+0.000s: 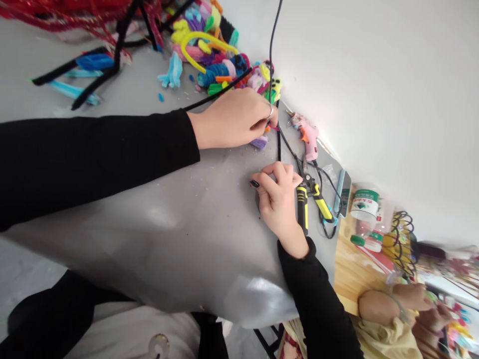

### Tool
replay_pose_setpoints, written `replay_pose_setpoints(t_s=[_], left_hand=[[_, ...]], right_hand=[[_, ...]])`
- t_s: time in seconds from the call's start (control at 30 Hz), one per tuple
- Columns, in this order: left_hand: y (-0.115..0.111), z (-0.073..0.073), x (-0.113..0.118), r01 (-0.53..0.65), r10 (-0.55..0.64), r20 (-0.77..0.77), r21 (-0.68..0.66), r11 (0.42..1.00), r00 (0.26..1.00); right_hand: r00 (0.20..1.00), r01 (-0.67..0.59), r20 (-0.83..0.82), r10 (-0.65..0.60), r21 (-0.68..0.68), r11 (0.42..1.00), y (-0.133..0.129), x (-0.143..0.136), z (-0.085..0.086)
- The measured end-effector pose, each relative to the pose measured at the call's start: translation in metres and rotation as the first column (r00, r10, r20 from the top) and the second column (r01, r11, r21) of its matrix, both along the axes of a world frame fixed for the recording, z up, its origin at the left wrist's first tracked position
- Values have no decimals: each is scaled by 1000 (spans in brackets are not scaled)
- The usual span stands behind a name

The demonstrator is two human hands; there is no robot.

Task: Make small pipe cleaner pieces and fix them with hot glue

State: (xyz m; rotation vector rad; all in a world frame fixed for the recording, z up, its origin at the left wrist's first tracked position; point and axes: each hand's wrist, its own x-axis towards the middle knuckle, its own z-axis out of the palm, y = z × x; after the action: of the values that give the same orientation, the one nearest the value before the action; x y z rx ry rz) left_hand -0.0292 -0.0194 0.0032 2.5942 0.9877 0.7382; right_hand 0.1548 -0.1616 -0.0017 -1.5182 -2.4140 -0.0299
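Black stem (pixel 279 145) reaches the curled right hand (pixel 277 198).

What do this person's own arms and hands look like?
Both arms wear long, plain black fabric sleeves. The left hand wears a thin, silver-coloured finger ring; the right hand shows a glossy, dark-painted nail. Neither wears a glove.

We identified a table (pixel 160 264) with a glossy grey covering. Directly on it we noted yellow-and-black pliers (pixel 320 198), a pink glue gun (pixel 309 137), a cluster of multicoloured fuzzy pieces (pixel 215 72) and a pile of red tinsel strands (pixel 77 19).
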Motion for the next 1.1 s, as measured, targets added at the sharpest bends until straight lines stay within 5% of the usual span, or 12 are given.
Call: replay_pose_setpoints(t_s=[0.3,0.8,1.0,1.1], left_hand=[[-2,6,0,-18,18,-37,-16,1000,999],[-2,6,-1,-34,30,-67,-64,997,997],[-4,6,1,-20,19,-27,-61,998,999],[-5,9,2,-23,19,-61,-74,997,998]], right_hand=[[990,89,-123,-72,136,987,-4,6,-1],[999,-12,33,13,-20,1000,2,3,-1],[975,73,-222,-26,208,975,-3,17,-1],[984,60,-175,-22,217,974,-3,17,1]])
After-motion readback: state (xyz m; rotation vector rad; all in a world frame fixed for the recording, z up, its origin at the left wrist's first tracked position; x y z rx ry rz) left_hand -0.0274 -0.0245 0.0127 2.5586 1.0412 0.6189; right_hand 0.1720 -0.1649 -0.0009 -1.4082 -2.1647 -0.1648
